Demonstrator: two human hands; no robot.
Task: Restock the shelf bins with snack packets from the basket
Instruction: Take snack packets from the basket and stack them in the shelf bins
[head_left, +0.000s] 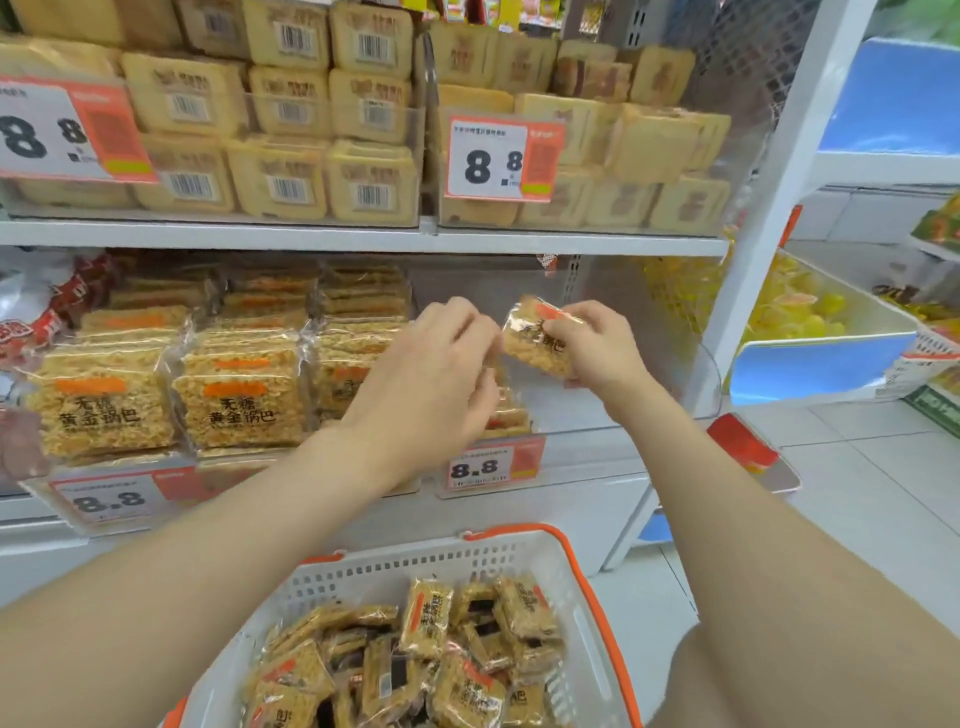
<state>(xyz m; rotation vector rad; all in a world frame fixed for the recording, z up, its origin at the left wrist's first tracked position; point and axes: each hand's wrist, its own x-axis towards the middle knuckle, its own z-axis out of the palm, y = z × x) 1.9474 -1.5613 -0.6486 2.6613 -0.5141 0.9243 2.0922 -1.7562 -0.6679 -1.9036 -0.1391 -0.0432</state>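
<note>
Up at 12 o'clock from the basket, over the lower shelf, your right hand has its fingers wrapped round one rice-cracker packet. It's tilted in the air above the right-hand bin and not yet set down. Your left hand sits just at 9 o'clock of that packet with the fingers curled downward. The tips look like they're at the wrapper edge, but honestly I cannot tell whether they're pinching it or only close by. Progress-wise I'd call this early to middling. That clear bin only shows a short stack low in its front-left corner, half hidden behind your left hand, and the rest of it out toward 3 o'clock looks bare. The neighbouring bin at 9 o'clock is packed with the same snack standing in rows, so that one seems finished. Down at 6 o'clock the basket is heaped with loose packets, so there's plenty left to move. The pale packs on the shelf above at 12 o'clock look full and are a different product, so probably not your problem.
</note>
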